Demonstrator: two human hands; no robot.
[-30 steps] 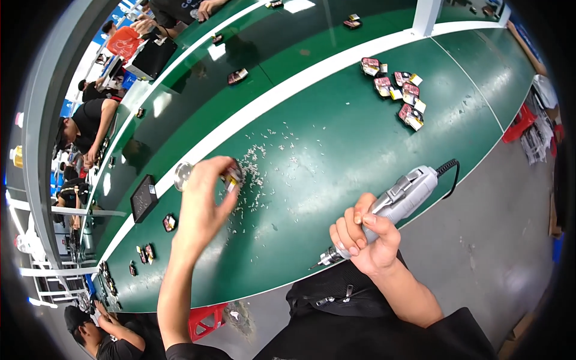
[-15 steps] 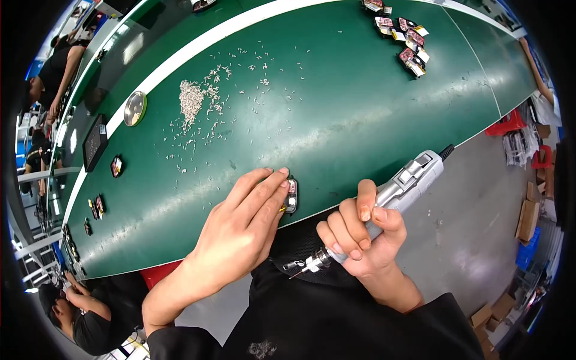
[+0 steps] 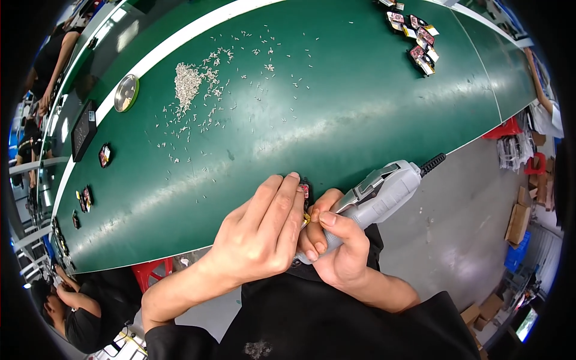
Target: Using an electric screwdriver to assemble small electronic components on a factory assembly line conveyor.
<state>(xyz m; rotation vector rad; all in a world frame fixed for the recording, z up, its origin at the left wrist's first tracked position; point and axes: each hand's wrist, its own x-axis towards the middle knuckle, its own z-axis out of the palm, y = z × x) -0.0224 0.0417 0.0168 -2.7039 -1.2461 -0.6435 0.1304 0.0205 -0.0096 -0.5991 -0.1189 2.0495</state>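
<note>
Loads of tiny silvery pieces [image 3: 187, 85] sit piled on the green surface [image 3: 360, 114], then the left hand [image 3: 258, 231] partly covers a small black-and-pink unit [image 3: 305, 191] near the close edge, can't tell if it's gripping; right hand [image 3: 336, 243]'s wrapped around a chunky grey power tool [image 3: 387, 191].

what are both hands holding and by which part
The right hand holds a grey power tool by its front half; the left hand partly covers a small part, hold unclear.
</note>
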